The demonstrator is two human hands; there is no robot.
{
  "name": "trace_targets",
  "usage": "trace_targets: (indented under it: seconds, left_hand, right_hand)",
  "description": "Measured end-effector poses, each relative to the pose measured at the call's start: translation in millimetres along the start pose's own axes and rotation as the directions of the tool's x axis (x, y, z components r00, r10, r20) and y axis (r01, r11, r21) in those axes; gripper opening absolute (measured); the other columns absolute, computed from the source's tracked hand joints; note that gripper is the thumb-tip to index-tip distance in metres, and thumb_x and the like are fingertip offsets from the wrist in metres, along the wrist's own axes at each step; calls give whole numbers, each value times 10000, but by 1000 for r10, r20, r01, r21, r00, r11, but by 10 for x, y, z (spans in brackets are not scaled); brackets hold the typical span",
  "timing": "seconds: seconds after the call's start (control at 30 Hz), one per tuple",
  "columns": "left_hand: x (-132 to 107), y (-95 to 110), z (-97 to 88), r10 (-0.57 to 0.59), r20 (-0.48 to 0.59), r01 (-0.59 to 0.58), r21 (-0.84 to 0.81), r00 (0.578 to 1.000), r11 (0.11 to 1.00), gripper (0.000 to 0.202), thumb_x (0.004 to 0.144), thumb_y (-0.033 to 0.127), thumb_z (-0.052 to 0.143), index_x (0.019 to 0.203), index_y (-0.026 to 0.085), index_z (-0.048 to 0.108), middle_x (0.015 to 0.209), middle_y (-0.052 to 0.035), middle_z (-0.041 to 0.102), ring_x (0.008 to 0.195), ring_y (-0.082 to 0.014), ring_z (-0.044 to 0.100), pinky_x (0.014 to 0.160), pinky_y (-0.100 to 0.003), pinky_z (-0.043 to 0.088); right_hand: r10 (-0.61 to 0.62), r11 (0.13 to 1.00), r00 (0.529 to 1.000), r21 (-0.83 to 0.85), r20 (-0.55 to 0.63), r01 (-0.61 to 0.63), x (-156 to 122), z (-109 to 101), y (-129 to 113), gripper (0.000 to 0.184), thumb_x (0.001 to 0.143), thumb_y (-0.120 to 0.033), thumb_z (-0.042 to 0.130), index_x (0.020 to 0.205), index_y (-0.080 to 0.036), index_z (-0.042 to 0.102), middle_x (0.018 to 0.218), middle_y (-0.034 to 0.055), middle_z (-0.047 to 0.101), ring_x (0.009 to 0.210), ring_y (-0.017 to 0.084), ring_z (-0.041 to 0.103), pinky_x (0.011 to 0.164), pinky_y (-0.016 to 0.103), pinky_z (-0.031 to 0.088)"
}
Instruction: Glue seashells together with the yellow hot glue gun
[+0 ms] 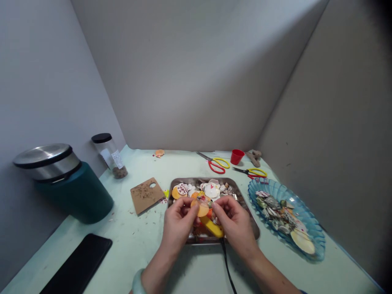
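Observation:
Over the near half of a steel tray [243, 204] full of seashells, both my hands meet. My left hand [177, 222] pinches an orange scallop shell [202, 209] with thumb and fingers closed on it. My right hand [234, 222] is closed round a yellow tool [212, 228] with a black cord [227, 265] that runs toward me. The tool's tip sits close under the shell. A pale bracelet [137, 281] is on my left wrist.
A blue glass dish [312, 241] with shells lies at the right. Two scissors [218, 163] [252, 172] and a red cup [237, 156] lie behind the tray. At the left are a cardboard piece [146, 195], a jar [109, 154], a teal bin [65, 183] and a black phone [78, 267].

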State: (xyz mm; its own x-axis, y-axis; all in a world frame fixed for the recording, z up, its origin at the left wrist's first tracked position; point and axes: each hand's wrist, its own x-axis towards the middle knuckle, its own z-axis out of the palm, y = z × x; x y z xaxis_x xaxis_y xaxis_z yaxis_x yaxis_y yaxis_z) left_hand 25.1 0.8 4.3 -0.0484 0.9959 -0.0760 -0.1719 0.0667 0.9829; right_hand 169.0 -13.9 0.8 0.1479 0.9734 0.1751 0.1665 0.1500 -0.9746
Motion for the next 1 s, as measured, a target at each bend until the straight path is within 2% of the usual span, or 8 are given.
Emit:
trace_targets:
  seconds: [0.47,1.0]
  left_hand:
    - [-16,-5,-4,20,34,-21,15,999,1000,283,666,379,739,770,139,629,490,18,605,426,-96,539,437,-177,433]
    - [-18,21,-9,19,82,-21,24,996,1000,285,675,371,727,791,130,628,498,7,619,436,-100,542,453,-184,433]
  right_hand:
    - [11,999,1000,36,-17,-10,-7,30,46,223,839,-406,617,775,-200,559,634,-19,583,578,136,534,539,231,426]
    - [33,987,999,157,-14,-30,-1,56,77,186,836,-371,626,838,-219,518,625,-40,572,549,110,524,500,189,415]
